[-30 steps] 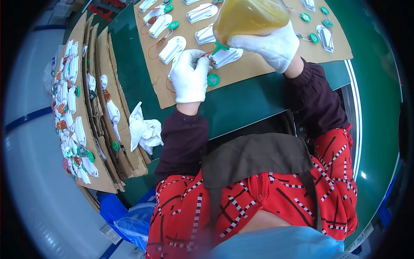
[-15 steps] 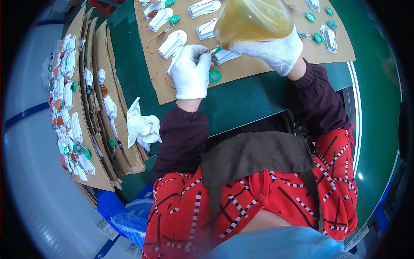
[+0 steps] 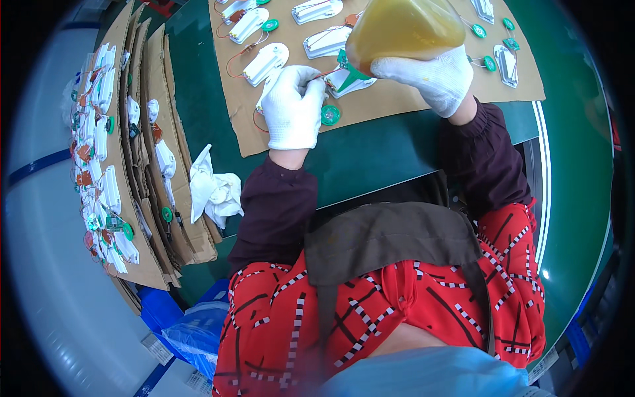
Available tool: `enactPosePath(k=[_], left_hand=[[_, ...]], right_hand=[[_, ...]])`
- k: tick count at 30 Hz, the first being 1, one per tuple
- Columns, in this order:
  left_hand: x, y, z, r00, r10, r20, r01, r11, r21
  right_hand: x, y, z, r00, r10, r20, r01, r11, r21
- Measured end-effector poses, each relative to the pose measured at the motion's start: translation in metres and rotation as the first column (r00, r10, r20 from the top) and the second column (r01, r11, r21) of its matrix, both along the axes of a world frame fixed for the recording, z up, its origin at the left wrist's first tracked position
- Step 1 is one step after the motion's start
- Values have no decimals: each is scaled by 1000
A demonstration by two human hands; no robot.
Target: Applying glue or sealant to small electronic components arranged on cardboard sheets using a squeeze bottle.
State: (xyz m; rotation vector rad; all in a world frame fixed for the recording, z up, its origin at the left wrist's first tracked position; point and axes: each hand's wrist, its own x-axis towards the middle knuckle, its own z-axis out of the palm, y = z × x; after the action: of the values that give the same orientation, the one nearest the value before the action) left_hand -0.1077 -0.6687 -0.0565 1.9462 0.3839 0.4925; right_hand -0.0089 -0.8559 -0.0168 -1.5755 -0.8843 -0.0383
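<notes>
White-knit-gloved, the left hand (image 3: 293,109) pinches thin red wire (image 3: 323,75), upper centre; the right hand (image 3: 430,78) clasps a rounded amber bottle (image 3: 405,32).

The bottle (image 3: 407,32) looks of translucent plastic, smooth and glossy. The white cases (image 3: 266,64) seem smooth plastic. The gloves (image 3: 292,119) are of matt knitted cloth, the sheet (image 3: 372,102) is dull cardboard, and the table top (image 3: 380,151) is smooth, slightly glossy.
</notes>
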Motion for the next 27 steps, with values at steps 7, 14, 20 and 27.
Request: enactPosePath(k=[7,14,20,27], left_hand=[[0,-2,2,1000,3,-22,-4,1000,-18],[-1,1,-2,1000,-6,-3,6,1000,2],[-1,-2,2,1000,-6,-7,6,1000,-14],[-1,-1,3,999,4,-34,-5,1000,-30]], right_hand=[[15,4,-11,989,111,-99,-97,986,138],[-3,8,10,951,66,-302,0,977,214],[9,0,-20,984,-81,-162,90,995,44],[9,-1,-26,988,-49,-149,58,997,54]])
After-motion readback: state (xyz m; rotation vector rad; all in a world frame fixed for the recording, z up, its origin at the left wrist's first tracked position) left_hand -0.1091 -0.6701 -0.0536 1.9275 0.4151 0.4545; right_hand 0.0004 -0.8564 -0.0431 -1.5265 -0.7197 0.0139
